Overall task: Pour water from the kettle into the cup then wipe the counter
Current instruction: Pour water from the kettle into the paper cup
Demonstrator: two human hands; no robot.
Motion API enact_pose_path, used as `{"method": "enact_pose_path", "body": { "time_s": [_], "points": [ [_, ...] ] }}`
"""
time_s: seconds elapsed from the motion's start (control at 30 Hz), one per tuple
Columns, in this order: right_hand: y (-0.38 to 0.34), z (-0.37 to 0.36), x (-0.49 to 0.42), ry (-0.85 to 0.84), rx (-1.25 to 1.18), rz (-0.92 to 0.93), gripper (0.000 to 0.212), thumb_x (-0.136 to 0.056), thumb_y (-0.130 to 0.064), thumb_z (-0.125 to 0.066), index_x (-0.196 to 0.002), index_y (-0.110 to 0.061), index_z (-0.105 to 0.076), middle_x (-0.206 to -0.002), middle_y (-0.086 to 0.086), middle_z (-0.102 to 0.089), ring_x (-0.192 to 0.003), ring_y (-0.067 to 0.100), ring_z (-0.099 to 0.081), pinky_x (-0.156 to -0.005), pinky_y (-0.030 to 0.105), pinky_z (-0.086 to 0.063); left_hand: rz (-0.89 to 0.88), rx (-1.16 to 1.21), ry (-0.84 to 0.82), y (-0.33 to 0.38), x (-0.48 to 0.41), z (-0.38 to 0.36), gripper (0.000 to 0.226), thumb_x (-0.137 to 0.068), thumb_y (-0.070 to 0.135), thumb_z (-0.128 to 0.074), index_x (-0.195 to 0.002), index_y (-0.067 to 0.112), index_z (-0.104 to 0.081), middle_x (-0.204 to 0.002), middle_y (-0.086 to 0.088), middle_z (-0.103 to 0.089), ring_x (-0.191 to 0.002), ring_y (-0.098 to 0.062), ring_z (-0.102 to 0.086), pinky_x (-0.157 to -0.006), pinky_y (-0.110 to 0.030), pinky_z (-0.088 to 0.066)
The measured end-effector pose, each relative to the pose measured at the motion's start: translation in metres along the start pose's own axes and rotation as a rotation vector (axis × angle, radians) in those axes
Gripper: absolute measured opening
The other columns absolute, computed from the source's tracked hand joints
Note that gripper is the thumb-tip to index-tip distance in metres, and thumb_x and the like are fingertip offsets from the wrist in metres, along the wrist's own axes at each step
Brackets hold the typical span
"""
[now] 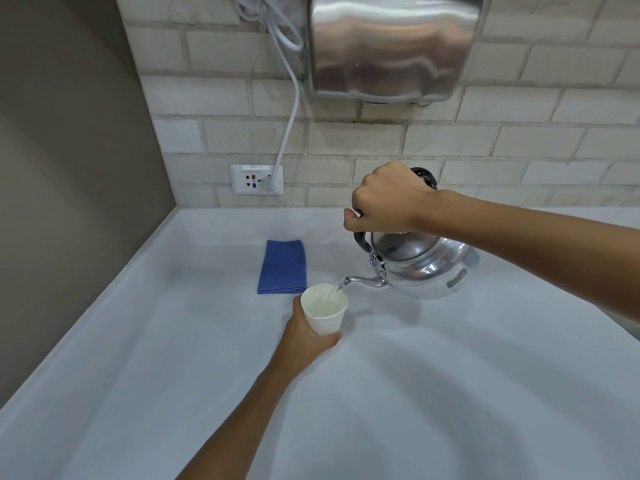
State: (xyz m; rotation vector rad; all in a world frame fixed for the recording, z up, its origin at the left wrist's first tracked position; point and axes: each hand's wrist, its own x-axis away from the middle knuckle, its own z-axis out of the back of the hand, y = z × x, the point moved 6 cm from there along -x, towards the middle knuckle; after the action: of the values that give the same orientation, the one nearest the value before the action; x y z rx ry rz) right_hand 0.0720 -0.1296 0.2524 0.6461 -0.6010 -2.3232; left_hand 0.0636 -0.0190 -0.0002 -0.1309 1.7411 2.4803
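A shiny metal kettle [424, 268] with a black handle hangs tilted to the left above the white counter [450, 393]. My right hand [386, 199] grips its handle from above. Water runs from the spout into a white paper cup [325, 315]. My left hand [304, 336] wraps around the cup's left side and base and holds it tilted slightly toward the spout. A folded blue cloth [283, 266] lies flat on the counter just behind and left of the cup.
A brick-tile wall runs along the back with a steel hand dryer [391, 46] mounted high and its white cord plugged into a socket [257, 180]. A grey wall [69, 168] closes the counter's left side.
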Motion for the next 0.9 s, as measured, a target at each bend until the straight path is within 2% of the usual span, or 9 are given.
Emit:
{"method": "enact_pose_path", "body": {
  "time_s": [0.17, 0.6, 0.9],
  "points": [
    [-0.0015, 0.0007, -0.0003, -0.003, 0.003, 0.004, 0.054, -0.085, -0.027, -0.046, -0.043, -0.009, -0.017, -0.039, 0.004, -0.019, -0.038, 0.018, -0.014, -0.046, 0.022, -0.009, -0.005, -0.005, 0.001, 0.0016, 0.0010, 0.0002, 0.086, -0.056, 0.025, -0.085, -0.124, 0.023, -0.032, -0.118, 0.004, -0.050, -0.107, -0.016, -0.050, -0.084, -0.026, -0.043],
    [-0.0024, -0.0007, -0.0022, -0.019, -0.007, 0.004, 0.053, -0.086, -0.028, -0.044, -0.044, -0.008, -0.019, -0.041, 0.005, -0.021, -0.039, 0.019, -0.015, -0.045, 0.023, -0.012, -0.008, 0.010, -0.009, 0.0014, 0.0009, 0.0001, 0.083, -0.056, 0.027, -0.085, -0.120, 0.029, -0.032, -0.115, 0.006, -0.051, -0.103, -0.014, -0.052, -0.079, -0.023, -0.041],
    [-0.0038, -0.0009, -0.0046, -0.008, -0.020, 0.014, 0.053, -0.086, -0.027, -0.044, -0.043, -0.009, -0.019, -0.040, 0.005, -0.021, -0.038, 0.019, -0.016, -0.045, 0.022, -0.013, -0.013, -0.001, -0.010, 0.0024, 0.0011, 0.0000, 0.086, -0.057, 0.025, -0.085, -0.124, 0.024, -0.032, -0.119, 0.004, -0.050, -0.106, -0.016, -0.051, -0.083, -0.024, -0.042]
  ]
}}
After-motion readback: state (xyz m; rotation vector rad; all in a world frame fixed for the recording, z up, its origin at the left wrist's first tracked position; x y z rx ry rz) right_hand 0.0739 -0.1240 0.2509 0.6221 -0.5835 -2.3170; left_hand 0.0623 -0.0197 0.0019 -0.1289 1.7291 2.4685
